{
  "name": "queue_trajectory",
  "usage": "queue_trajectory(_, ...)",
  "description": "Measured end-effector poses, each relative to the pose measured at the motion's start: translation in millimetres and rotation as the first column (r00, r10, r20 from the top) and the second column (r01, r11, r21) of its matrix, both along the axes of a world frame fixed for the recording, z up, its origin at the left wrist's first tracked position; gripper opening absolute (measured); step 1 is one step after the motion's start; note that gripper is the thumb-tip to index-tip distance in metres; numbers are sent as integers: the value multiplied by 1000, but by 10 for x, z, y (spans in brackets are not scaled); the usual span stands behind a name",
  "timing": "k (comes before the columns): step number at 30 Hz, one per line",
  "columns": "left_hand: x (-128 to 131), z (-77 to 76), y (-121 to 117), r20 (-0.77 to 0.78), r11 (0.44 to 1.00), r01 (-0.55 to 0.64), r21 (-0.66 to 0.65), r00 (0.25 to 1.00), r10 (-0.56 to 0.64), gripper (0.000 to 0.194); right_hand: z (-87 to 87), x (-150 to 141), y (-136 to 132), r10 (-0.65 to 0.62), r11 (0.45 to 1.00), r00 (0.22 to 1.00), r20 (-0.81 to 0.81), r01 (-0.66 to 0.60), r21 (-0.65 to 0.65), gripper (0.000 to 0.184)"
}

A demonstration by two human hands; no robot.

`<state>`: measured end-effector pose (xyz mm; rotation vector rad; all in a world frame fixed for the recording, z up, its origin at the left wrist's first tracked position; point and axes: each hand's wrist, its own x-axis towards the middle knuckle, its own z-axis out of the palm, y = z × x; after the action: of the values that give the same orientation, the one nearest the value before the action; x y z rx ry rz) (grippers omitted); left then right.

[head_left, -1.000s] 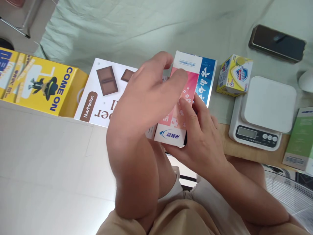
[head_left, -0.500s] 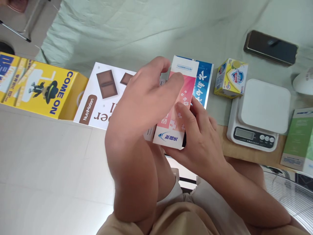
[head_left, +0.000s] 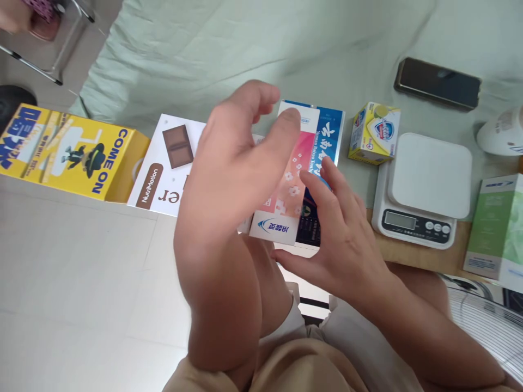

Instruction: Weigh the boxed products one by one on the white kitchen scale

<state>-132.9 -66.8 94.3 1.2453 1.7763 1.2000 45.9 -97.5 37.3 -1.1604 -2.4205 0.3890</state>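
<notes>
A pink and white carton (head_left: pixel 286 190) lies flat on top of a blue carton (head_left: pixel 330 140) at the edge of the green cloth. My left hand (head_left: pixel 237 163) hovers over the pink carton's left side with fingers spread and the thumb tip near its far end. My right hand (head_left: pixel 339 245) is just off the carton's near right corner, fingers stretched out and thumb apart. Neither hand grips anything.
A white chocolate-print box (head_left: pixel 163 163) and a yellow "COME ON" box (head_left: pixel 81 155) lie to the left. To the right are a small soap box (head_left: pixel 373 133), a white kitchen scale (head_left: pixel 429 179), a green box (head_left: pixel 496 228) and a dark phone (head_left: pixel 437 83).
Both hands have let go of the pink carton and opened. The carton now rests on the blue one, whose dark near end shows. The view has shifted slightly.
</notes>
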Motion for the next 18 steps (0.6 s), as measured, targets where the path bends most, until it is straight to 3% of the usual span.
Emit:
queue_trajectory(5, 348, 250, -107, -56, 977, 73, 200, 996, -63, 13, 271, 401, 108, 65, 996, 982, -180, -55, 63, 65)
queue_trajectory(9, 808, 332, -133, -41, 936, 294, 196, 956, -292, 12, 391, 815, 169, -15, 994, 978, -208, 37, 101, 42)
queue_trajectory(14, 1574, 187, 40, 54, 852, 494, 175, 859, -509, 12, 301, 1334, 203, -169, 966, 934, -316, 220, 133, 32)
queue_trajectory(18, 2235, -58, 192, 285, 840, 536, 85, 794, -536, 19, 213, 1774, 226, -351, 910, 893, -283, 396, 121, 32)
